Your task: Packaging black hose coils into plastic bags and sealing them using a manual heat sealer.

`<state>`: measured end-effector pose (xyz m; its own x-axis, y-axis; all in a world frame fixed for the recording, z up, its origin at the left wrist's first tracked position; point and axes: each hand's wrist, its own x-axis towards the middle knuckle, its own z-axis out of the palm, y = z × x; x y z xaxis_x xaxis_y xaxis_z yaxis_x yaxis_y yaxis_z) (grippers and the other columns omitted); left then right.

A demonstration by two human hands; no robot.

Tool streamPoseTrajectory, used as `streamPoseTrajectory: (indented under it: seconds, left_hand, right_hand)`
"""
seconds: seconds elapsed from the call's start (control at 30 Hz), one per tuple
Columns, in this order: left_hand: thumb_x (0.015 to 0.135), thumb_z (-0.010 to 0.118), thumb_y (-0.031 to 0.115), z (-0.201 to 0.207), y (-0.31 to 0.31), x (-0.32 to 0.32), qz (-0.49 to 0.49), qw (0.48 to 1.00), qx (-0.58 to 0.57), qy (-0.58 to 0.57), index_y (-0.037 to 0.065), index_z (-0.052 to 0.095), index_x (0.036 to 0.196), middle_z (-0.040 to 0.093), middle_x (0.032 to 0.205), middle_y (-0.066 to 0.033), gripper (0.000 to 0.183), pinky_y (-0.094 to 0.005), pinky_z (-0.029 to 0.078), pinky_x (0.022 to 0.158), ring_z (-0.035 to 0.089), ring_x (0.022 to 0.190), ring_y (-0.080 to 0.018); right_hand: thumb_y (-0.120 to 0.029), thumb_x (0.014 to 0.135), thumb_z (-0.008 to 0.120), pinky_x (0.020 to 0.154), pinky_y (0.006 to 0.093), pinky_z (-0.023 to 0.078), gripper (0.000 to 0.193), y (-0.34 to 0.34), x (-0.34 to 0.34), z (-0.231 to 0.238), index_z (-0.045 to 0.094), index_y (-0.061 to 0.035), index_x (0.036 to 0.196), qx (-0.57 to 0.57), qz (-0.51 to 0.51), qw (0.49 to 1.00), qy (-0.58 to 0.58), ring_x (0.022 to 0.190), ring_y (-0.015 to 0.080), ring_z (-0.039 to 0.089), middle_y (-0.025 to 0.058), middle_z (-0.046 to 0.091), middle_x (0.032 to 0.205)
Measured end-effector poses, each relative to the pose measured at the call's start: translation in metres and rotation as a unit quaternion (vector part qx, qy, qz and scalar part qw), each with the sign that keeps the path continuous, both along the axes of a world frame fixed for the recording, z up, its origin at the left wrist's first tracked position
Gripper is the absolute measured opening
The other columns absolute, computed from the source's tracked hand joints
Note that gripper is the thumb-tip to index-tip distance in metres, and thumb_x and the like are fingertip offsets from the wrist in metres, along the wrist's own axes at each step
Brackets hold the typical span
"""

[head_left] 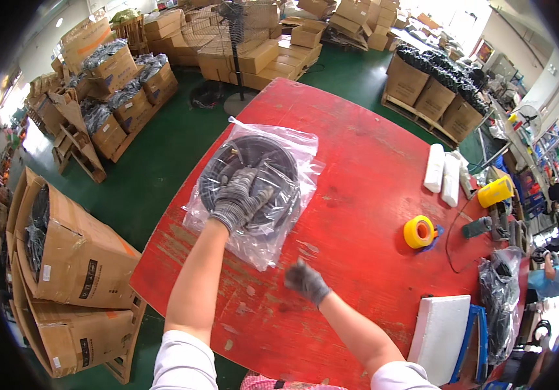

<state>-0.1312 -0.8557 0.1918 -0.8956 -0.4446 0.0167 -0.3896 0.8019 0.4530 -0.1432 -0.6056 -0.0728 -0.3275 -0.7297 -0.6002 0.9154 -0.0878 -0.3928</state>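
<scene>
A coil of black hose or cable point(212, 174) lies inside a clear plastic bag point(261, 252) on the red table. The bag's loose film spreads past the coil at its far right and near sides. My left hand point(239, 195), in a grey striped knit glove, rests on top of the bagged coil, near its middle, fingers spread over the film. To the right and nearer to me, my right hand point(306, 281), gloved in grey too, is curled closed just above the tabletop, apart from the bag. Whether anything is inside its fingers is hidden.
On the red table point(351, 260) to the right are a yellow tape roll point(419, 232), white rolls point(433, 168), a yellow roll point(495, 192), a white foam block point(440, 335) and a bagged black bundle point(500, 305). Cartons point(84, 260) stand left; a fan point(232, 39) stands beyond.
</scene>
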Motion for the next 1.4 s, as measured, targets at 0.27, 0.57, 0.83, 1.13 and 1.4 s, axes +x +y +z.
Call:
streamPoseTrajectory:
  seconds: [0.27,0.57,0.83,1.13,1.4]
  left_hand:
    - [0.078,0.052,0.049,-0.015,-0.011,0.013,0.03,0.999,0.023,0.015,0.007,0.047,0.121,0.043,0.126,-0.0144,0.061,-0.0389,0.026,0.101,0.037,0.12,-0.0302]
    - [0.066,0.062,0.022,0.008,0.231,0.069,-0.183,0.937,-0.128,0.269,0.004,0.056,0.093,0.056,0.094,-0.0133,0.033,-0.0372,0.044,0.076,0.054,0.086,-0.0286]
    - [0.075,0.051,0.052,-0.121,0.495,0.194,-0.415,0.839,-0.046,-0.348,0.012,0.047,0.121,0.048,0.121,-0.0113,0.061,-0.0447,0.031,0.096,0.038,0.119,-0.0309]
    - [0.074,0.055,0.047,-0.137,0.631,0.168,-0.468,0.856,-0.079,-0.206,0.013,0.045,0.123,0.042,0.128,-0.0126,0.06,-0.0476,0.025,0.1,0.032,0.123,-0.0336]
    - [0.072,0.057,0.043,-0.162,0.718,0.148,-0.519,0.83,-0.087,-0.184,0.011,0.037,0.128,0.031,0.136,-0.0155,0.068,-0.0492,0.018,0.103,0.025,0.127,-0.0354]
  right_hand:
    - [-0.036,0.084,0.051,0.066,0.0307,0.045,0.033,0.288,0.176,0.04,0.058,-0.0048,0.089,0.321,0.363,0.804,0.343,0.073,0.0184,0.056,0.0081,0.059,0.077]
    - [-0.039,0.083,0.047,0.074,0.0417,0.045,0.035,0.416,0.231,0.12,0.059,-0.0079,0.092,0.334,0.468,0.665,0.476,0.086,0.0341,0.057,0.0171,0.061,0.09]
    - [-0.037,0.081,0.049,0.066,0.0431,0.046,0.029,0.57,0.233,0.095,0.058,-0.0086,0.085,0.316,0.429,0.55,0.644,0.075,0.0325,0.059,0.0153,0.06,0.077]
    - [-0.035,0.083,0.049,0.073,0.0412,0.045,0.032,0.713,0.284,0.108,0.058,-0.0058,0.091,0.436,0.205,0.675,0.559,0.082,0.033,0.057,0.0163,0.06,0.084]
    - [-0.027,0.081,0.056,0.07,0.0348,0.048,0.025,0.757,0.291,0.129,0.059,-0.0044,0.092,0.53,0.001,0.74,0.414,0.078,0.0277,0.061,0.0154,0.062,0.084]
